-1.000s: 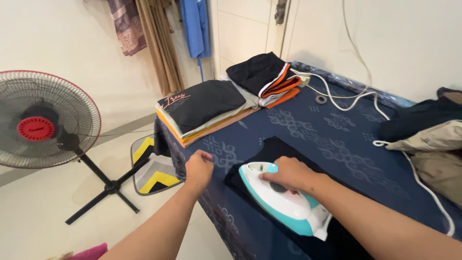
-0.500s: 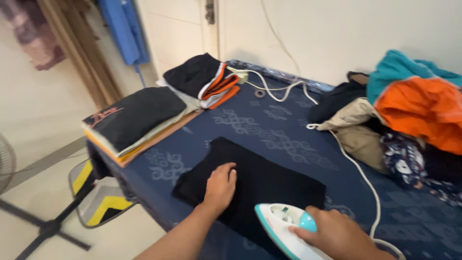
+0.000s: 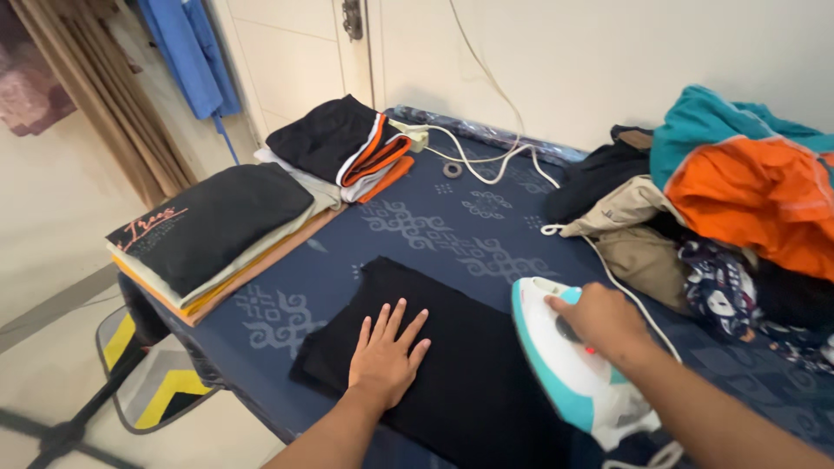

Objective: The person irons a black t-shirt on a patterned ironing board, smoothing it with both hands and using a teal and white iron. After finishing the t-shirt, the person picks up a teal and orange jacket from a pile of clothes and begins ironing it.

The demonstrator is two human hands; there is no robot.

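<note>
A folded black garment (image 3: 452, 347) lies flat on the dark blue patterned cloth (image 3: 452, 217) that covers the table. My left hand (image 3: 387, 352) rests palm down on the garment's left part, fingers spread. My right hand (image 3: 599, 321) grips the handle of a white and teal iron (image 3: 565, 365), which sits at the garment's right end with its nose pointing away from me. The iron's white cord (image 3: 608, 278) runs back across the cloth toward the wall.
Two stacks of folded clothes (image 3: 208, 230) (image 3: 343, 148) sit at the table's left and far-left. A heap of unfolded clothes (image 3: 738, 200) fills the right side. A power strip (image 3: 413, 135) lies by the wall. A yellow-striped mat (image 3: 156, 373) lies on the floor.
My right hand has carried the iron from the near edge to the garment's right end. My left hand has spread flat on the garment. The view has shifted slightly.
</note>
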